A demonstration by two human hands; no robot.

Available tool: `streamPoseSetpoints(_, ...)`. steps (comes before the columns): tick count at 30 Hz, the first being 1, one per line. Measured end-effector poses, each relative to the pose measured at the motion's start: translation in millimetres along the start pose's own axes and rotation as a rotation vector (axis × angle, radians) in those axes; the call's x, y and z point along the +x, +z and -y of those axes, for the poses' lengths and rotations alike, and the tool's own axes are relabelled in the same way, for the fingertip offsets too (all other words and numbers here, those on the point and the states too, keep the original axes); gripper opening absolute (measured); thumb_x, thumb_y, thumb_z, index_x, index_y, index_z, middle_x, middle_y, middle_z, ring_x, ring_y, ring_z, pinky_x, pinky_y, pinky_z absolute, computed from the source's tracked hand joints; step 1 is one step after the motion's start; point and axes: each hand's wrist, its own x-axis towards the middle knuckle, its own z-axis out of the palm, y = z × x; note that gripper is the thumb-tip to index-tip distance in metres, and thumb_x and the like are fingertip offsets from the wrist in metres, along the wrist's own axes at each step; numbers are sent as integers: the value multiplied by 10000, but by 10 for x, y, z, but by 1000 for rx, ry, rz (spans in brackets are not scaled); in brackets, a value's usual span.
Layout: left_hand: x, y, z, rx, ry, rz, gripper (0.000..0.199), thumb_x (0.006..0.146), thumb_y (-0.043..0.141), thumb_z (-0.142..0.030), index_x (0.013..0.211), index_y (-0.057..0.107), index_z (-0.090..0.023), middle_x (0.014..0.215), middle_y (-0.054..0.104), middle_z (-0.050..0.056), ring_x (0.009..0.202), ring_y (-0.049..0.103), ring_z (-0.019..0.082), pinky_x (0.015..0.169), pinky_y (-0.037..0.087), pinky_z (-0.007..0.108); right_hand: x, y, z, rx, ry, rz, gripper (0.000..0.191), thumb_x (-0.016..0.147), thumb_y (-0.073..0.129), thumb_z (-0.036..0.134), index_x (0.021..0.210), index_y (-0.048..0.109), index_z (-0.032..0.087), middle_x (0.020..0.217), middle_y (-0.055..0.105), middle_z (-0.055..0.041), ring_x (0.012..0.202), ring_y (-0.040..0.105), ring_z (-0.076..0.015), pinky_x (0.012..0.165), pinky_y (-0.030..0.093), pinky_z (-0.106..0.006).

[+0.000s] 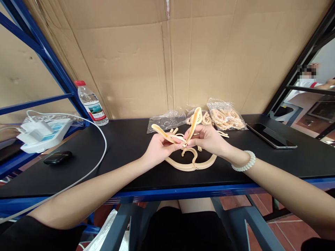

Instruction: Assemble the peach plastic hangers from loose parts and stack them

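Observation:
Above the middle of the black table, my left hand (159, 148) and my right hand (206, 139) meet, fingers closed on cream-coloured curved strips. One grooved strip (160, 130) slants up left out of my left hand. Another grooved strip (194, 122) rises from my right hand, its channel showing yellow-brown. Their lower ends come together between my fingertips; whether they are joined there I cannot tell. Beneath my hands, on the table, lie a large curved cream piece (185, 165) and a smaller hooked piece (193, 152). More small cream pieces behind are partly hidden by my hands.
Clear plastic bags of cream rings (227, 116) and a flat plastic bag (166, 120) lie along the cardboard back. A phone (270, 135) is at right. At left are a water bottle (92, 104), a power strip (47, 136), a black case (58, 157) and a white cable (104, 143).

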Motion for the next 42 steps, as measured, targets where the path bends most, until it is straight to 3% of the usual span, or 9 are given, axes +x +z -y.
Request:
streamPoseSetpoints(15, -23, 42, 10, -48, -13, -93, 148, 654, 834, -271, 735, 765, -168, 756, 759, 45, 733, 713, 207, 756, 574, 329, 14, 90, -74, 105, 9, -129, 268, 610, 862, 255, 797, 683, 186, 740, 710, 2, 693, 726, -170, 705, 644, -309)
streamPoseSetpoints(22, -35, 54, 34, -67, -28, -150, 181, 647, 834, -266, 760, 753, -150, 788, 771, 57, 746, 719, 205, 746, 567, 318, 12, 130, -70, 89, -15, -174, 217, 620, 830, 205, 776, 684, 171, 739, 719, -2, 644, 705, -152, 671, 640, -301)
streamPoseSetpoints(33, -16, 64, 54, -28, -49, -200, 187, 639, 842, -255, 745, 755, -129, 687, 729, 28, 557, 603, 106, 546, 504, 224, 37, 176, -121, 186, -32, -238, 237, 580, 852, 220, 743, 687, 173, 704, 707, 14, 628, 701, -146, 649, 637, -285)
streamPoseSetpoints(42, -9, 82, 40, -96, -73, -211, 184, 626, 852, -245, 729, 752, -130, 673, 719, 22, 556, 606, 96, 516, 512, 196, 35, 200, -128, 197, -12, -277, 276, 559, 872, 252, 742, 685, 165, 754, 718, 1, 639, 703, -150, 650, 633, -294)
